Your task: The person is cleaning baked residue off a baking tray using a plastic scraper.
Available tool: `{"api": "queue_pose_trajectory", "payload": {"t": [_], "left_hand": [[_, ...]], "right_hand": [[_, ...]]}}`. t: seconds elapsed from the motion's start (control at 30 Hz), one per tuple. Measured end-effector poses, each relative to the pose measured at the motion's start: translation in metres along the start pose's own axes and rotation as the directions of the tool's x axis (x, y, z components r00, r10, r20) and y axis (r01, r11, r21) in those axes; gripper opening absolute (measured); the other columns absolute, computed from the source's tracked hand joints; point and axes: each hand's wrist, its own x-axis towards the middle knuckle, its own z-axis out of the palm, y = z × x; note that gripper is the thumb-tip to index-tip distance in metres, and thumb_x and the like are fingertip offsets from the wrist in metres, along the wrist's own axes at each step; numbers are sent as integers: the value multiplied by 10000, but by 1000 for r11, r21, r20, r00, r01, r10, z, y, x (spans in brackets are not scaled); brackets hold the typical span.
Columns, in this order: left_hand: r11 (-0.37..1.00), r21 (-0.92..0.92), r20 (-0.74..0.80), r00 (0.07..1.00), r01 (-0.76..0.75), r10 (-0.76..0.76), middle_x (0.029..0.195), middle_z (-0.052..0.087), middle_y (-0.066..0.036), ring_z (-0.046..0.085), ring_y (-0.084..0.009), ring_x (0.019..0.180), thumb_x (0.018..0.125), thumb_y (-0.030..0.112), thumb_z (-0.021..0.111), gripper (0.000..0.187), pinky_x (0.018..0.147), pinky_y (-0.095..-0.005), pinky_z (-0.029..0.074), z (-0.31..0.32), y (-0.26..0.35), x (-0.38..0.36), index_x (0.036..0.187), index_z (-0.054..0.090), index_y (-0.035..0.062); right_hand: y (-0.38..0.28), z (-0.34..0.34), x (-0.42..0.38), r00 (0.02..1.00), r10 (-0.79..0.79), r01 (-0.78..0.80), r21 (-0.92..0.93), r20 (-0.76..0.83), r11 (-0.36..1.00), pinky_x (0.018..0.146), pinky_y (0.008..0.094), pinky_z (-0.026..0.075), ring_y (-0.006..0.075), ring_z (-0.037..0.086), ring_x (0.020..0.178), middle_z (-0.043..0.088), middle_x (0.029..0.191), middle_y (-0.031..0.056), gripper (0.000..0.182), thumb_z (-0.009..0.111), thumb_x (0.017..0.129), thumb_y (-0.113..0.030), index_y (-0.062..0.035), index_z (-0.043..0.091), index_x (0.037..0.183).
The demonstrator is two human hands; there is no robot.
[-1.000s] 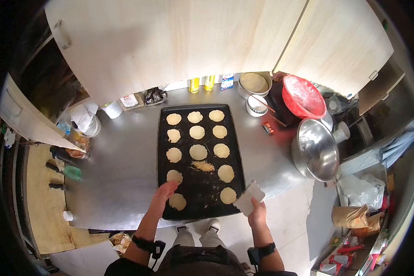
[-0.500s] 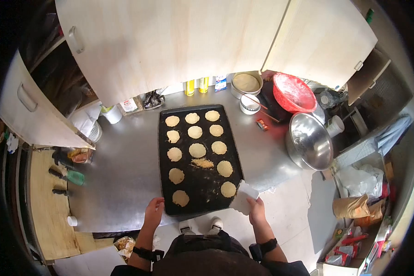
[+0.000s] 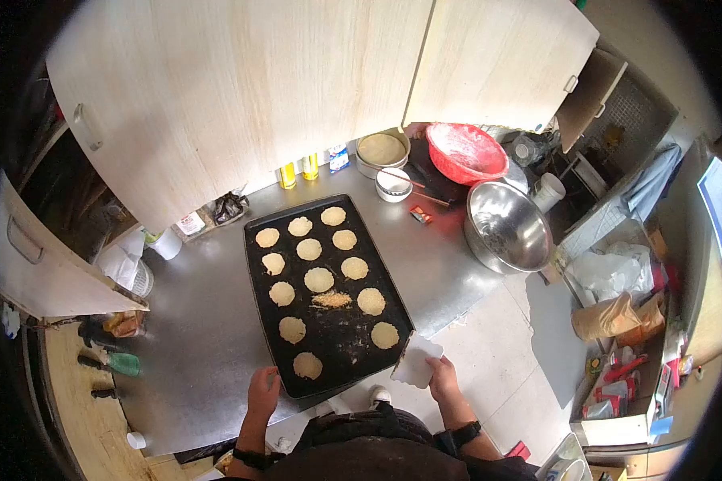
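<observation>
A black baking tray lies on the steel counter, its near end at the counter's front edge. Several flat, round, pale dough pieces sit on it in rough rows. A small heap of golden crumbs lies among them, with smears on the bare metal nearer me. My left hand is at the tray's near left edge, fingers curled against the rim. In my right hand is a flat white scraper with a wavy edge, pinched at the tray's near right corner.
Right of the tray stand a steel bowl, a red basin, a small white bowl and a round tin. Yellow cans line the wall. Cupboard doors overhang the counter. Knives lie left.
The view has turned to the right, so the counter and tray appear shifted left and slanted. Both hands stay at the tray's near corners, and the right keeps the white scraper.
</observation>
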Motion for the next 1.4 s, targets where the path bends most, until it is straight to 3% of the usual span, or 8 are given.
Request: {"api": "queue_pose_trajectory", "payload": {"t": [0.13, 0.37, 0.5, 0.67, 0.73, 0.8, 0.97, 1.4], "left_hand": [[999, 3, 28, 999, -34, 34, 1223, 589, -170, 541, -300, 1178, 958, 247, 543, 348, 1019, -409, 398, 6, 0, 16, 1211, 578, 11], [549, -812, -224, 975, -196, 17, 1575, 200, -165, 178, -247, 1461, 1038, 460, 257, 666, 1191, -390, 123, 4, 104, 149, 1500, 190, -15], [392, -750, -486, 846, -533, 221, 1607, 97, -115, 59, -217, 1484, 1036, 473, 241, 680, 1197, -373, 35, 3, 281, 227, 1527, 102, 25], [452, -780, -221, 866, -433, 448, 1613, -17, -114, -50, -225, 1482, 922, 706, 108, 924, 1187, -382, -12, 39, 320, 210, 1525, 35, 10], [460, -811, -171, 898, -361, 405, 1615, -55, -106, -72, -234, 1484, 845, 807, 34, 1045, 1183, -378, -43, 40, 304, 197, 1526, 10, 15], [110, -974, -164, 950, -199, 265, 1618, -10, -105, -43, -216, 1488, 863, 799, 99, 1022, 1188, -354, -29, 27, 293, 181, 1530, 30, 27], [-486, -872, -65, 970, 59, 235, 1608, 82, -125, 45, -215, 1488, 909, 744, 163, 957, 1202, -356, 45, 1, 286, 145, 1521, 114, 11], [-466, -879, -55, 949, 102, 310, 1605, 70, -153, 49, -279, 1488, 917, 725, 106, 909, 1198, -445, 49, -56, 323, 71, 1536, 53, 61]], "right_hand": [[2, -2, -8, 991, 40, -34, 51, -126, 998, 958, 408, 468, 290, 595, 1079, 611, 1169, 165, 357, 517, 918, -91, 47, 494, 1247], [-78, -3, 73, 862, -434, 467, 78, -260, 881, 1026, 411, 414, 273, 526, 1195, 533, 1298, 159, 393, 444, 952, -78, 26, 435, 1331], [-181, 158, 81, 794, -587, 606, -296, 161, 738, 861, 331, 477, 177, 576, 1034, 590, 1183, 95, 323, 433, 963, -90, -1, 500, 1266], [-160, 251, 16, 500, -643, 848, -176, 580, 501, 1010, 355, 411, 217, 509, 1243, 512, 1375, 158, 460, 436, 989, -44, -4, 373, 1442], [-130, 220, 30, 609, -578, 726, -89, 543, 682, 1049, 337, 375, 222, 506, 1243, 516, 1375, 138, 433, 427, 1017, -81, 9, 368, 1437], [-139, 200, 27, 833, -338, 334, 90, 438, 938, 1033, 351, 416, 211, 542, 1201, 532, 1345, 112, 391, 460, 989, -29, -15, 427, 1378], [-155, 188, 0, 883, -180, 42, 310, 434, 950, 1004, 426, 471, 267, 579, 1173, 565, 1279, 134, 377, 443, 946, 16, -24, 447, 1322], [-167, 178, -83, 851, -157, -9, 311, 502, 950, 1003, 439, 492, 294, 558, 1207, 541, 1307, 183, 448, 455, 917, -9, 27, 397, 1359]]}}
